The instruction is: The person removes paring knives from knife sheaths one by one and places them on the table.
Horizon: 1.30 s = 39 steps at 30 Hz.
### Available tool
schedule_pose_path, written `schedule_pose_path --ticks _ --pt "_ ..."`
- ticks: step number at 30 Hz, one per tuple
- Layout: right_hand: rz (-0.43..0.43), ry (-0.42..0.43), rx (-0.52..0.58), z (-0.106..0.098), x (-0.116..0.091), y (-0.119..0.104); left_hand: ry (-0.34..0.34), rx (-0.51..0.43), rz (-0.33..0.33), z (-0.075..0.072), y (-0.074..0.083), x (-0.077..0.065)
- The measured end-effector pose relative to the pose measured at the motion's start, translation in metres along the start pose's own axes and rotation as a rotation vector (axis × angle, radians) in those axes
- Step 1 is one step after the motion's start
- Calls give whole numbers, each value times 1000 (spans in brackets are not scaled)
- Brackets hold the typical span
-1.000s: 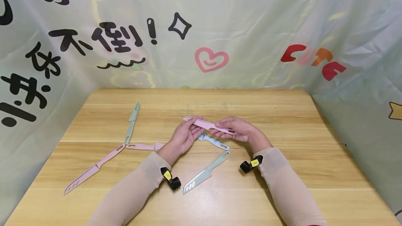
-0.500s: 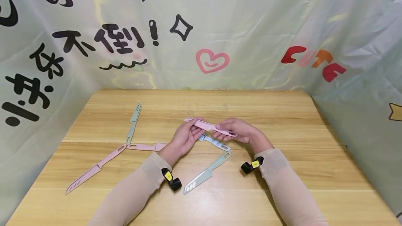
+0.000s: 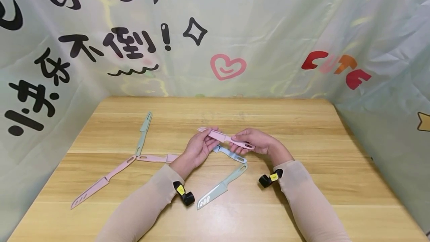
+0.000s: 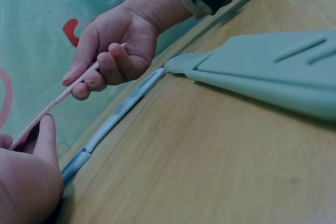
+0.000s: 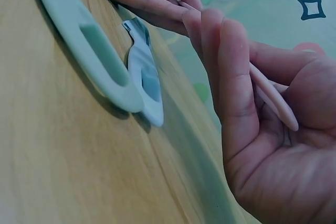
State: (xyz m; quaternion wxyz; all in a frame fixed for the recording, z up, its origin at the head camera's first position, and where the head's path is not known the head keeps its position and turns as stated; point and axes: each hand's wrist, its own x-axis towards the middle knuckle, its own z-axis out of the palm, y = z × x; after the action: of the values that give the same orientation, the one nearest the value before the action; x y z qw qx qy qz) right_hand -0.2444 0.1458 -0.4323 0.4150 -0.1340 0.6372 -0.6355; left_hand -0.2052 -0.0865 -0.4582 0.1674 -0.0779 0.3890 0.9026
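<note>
Both hands hold a pink knife (image 3: 220,136) with a sheathed blade above the table. My left hand (image 3: 196,148) pinches the blade end between thumb and fingers. The handle is gripped by my right hand (image 3: 253,140), its thumb on top; in the right wrist view the handle end (image 5: 278,103) shows inside the curled fingers. Below the hands lies a blue knife (image 3: 231,155), its blade hidden behind my left hand. A green knife (image 3: 220,188) lies nearer, its handle end meeting the blue one's. In the left wrist view this green knife (image 4: 262,72) looms large at the right.
On the left of the wooden table (image 3: 302,204), a pink knife (image 3: 100,184), a small green knife (image 3: 143,133) and another pink knife (image 3: 156,158) meet at their handle ends. My left forearm overlaps the last one. A printed curtain (image 3: 268,29) stands behind the table.
The right hand and the knife handle have lowered slightly in the head view, and the handle's hole shows more. The left hand's pinch stays the same. The whole view has shifted slightly.
</note>
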Motion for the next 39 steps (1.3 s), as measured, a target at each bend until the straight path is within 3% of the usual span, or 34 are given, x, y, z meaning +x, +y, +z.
schedule_pose_path --ticks 17,39 --pt "9 15 -22 -4 0 5 -38 -26 3 -2 -4 -3" --pt "-21 -23 -45 -9 -4 0 -30 -19 25 1 -1 -4"
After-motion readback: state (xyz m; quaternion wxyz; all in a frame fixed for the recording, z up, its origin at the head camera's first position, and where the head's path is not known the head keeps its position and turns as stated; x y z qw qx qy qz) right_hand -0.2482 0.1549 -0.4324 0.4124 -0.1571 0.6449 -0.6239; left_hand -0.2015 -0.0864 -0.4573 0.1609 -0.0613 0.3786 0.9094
